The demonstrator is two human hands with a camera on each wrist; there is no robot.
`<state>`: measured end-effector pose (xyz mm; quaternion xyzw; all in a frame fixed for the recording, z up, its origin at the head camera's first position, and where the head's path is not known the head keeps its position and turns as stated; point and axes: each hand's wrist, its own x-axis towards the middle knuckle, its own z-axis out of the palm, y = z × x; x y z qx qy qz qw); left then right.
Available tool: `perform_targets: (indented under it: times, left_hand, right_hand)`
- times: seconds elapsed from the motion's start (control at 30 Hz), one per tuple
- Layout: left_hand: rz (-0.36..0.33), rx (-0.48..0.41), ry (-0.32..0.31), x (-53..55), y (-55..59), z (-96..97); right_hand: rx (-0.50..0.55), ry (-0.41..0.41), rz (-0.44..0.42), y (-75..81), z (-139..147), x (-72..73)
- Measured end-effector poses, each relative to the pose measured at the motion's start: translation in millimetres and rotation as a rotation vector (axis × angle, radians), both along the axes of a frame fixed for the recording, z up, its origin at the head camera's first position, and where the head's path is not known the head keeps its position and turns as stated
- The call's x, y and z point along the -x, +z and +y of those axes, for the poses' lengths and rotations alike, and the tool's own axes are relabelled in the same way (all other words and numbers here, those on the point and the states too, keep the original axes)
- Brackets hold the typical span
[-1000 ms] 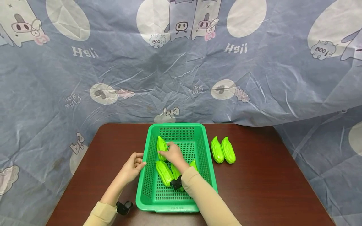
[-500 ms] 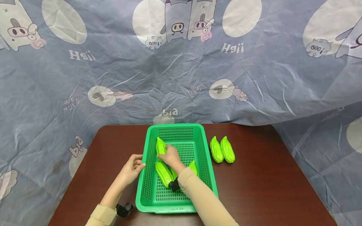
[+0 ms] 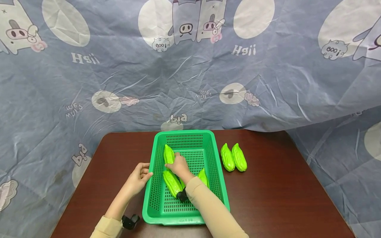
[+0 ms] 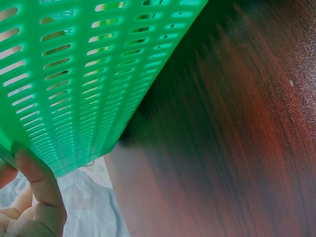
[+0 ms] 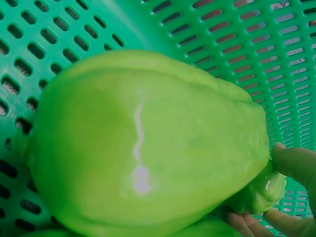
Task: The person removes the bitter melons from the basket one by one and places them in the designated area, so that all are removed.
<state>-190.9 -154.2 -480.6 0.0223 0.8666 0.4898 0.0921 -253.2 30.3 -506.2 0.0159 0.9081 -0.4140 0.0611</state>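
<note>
A green plastic basket (image 3: 221, 185) with slotted walls stands on the table. Inside it lie several bright green ridged gourds that look like bitter gourds. My right hand (image 3: 180, 167) pinches the far-left bitter gourd (image 3: 168, 154); the right wrist view shows thumb and fingers round the end of that bitter gourd (image 5: 259, 193), behind a nearer gourd (image 5: 148, 143). A nearer-left gourd (image 3: 171, 182) and a right-hand gourd (image 3: 203, 177) are partly visible, and my right forearm hides part of another between them. My left hand (image 3: 138, 178) grips the basket's left rim, thumb on top.
Two more bitter gourds, a left one (image 3: 227, 158) and a right one (image 3: 239, 158), lie side by side on the dark red-brown table (image 3: 276, 185), right of the basket. A grey-blue printed cloth (image 3: 190, 72) hangs behind the table. Each wrist wears a small black camera.
My right hand has shifted slightly left and nearer at the far-left gourd, baring more of the right-hand gourd. My left hand stays on the rim. The head view has shifted a little.
</note>
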Motion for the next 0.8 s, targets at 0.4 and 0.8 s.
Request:
perform_targets:
  times: [0.4,0.8]
  left_hand:
    - [0.002,0.006,0.008,-1.0,-0.3,1.1]
    - [-0.004,0.006,0.005,-2.6,1.0,0.6]
  right_hand:
    - [0.028,-0.049,-0.034,6.0,4,3.6]
    - [0.078,-0.034,-0.021,30.3,17,1.1]
